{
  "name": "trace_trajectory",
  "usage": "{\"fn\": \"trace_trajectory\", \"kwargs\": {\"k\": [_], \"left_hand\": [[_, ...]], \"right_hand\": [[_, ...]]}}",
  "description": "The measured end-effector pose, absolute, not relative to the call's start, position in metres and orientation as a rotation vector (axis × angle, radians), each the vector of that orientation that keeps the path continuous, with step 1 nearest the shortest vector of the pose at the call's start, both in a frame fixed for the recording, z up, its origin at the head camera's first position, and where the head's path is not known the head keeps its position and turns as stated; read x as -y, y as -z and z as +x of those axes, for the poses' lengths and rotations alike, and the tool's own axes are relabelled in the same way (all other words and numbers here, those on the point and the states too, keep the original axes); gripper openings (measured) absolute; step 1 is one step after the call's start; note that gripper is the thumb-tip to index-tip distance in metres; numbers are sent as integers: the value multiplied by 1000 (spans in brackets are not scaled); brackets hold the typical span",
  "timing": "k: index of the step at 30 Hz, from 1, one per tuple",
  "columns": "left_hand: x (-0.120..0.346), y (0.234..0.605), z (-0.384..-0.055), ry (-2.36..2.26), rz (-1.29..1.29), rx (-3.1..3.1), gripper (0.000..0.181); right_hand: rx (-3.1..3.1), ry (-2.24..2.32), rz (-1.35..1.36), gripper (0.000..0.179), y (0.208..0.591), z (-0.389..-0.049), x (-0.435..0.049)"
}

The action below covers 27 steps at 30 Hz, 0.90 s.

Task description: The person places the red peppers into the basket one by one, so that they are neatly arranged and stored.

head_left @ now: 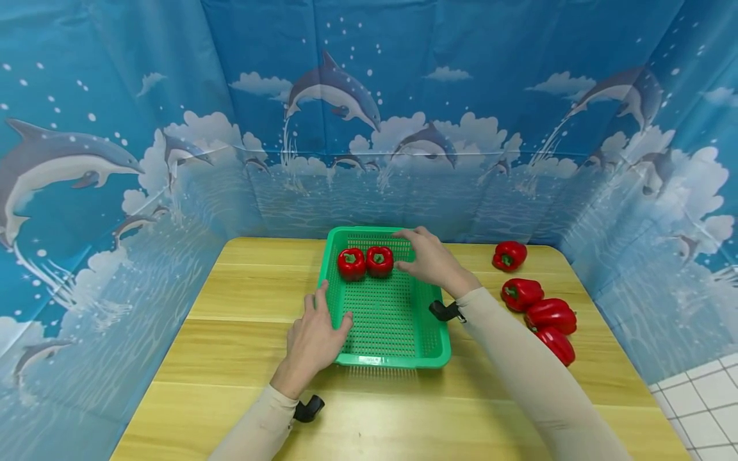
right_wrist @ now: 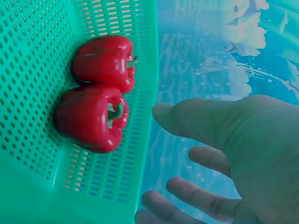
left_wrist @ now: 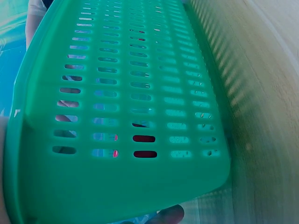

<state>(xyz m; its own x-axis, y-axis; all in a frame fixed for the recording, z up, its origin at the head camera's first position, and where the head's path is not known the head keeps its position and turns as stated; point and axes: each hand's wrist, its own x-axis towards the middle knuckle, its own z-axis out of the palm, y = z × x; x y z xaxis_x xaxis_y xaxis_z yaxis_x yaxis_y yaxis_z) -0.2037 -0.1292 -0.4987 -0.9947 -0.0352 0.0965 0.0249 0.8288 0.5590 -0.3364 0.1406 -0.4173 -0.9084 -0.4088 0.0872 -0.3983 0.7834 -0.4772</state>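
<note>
A green perforated basket (head_left: 387,320) stands in the middle of a wooden table (head_left: 242,346). Two red bell peppers (head_left: 351,263) (head_left: 379,260) sit side by side in its far left corner, and the right wrist view shows the same peppers (right_wrist: 105,63) (right_wrist: 91,116) against the basket wall (right_wrist: 37,56). My right hand (head_left: 423,256) hovers over the basket's far right part, just right of the peppers, fingers spread and empty (right_wrist: 224,154). My left hand (head_left: 317,336) grips the basket's left rim near the front, thumb over the edge. The left wrist view is filled by the basket wall (left_wrist: 117,93).
Several more red peppers lie on the table right of the basket, the farthest (head_left: 510,255) at the back and the nearest (head_left: 557,344) by the right edge. Blue dolphin-print curtains (head_left: 346,128) enclose the table on three sides.
</note>
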Motion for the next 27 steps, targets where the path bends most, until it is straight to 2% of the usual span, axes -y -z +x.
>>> {"fn": "trace_trajectory", "kwargs": {"k": [27], "left_hand": [[129,498,-201,891,-6,2906,96]], "right_hand": [[-3193,850,-602,60,441,-256,-242]]}}
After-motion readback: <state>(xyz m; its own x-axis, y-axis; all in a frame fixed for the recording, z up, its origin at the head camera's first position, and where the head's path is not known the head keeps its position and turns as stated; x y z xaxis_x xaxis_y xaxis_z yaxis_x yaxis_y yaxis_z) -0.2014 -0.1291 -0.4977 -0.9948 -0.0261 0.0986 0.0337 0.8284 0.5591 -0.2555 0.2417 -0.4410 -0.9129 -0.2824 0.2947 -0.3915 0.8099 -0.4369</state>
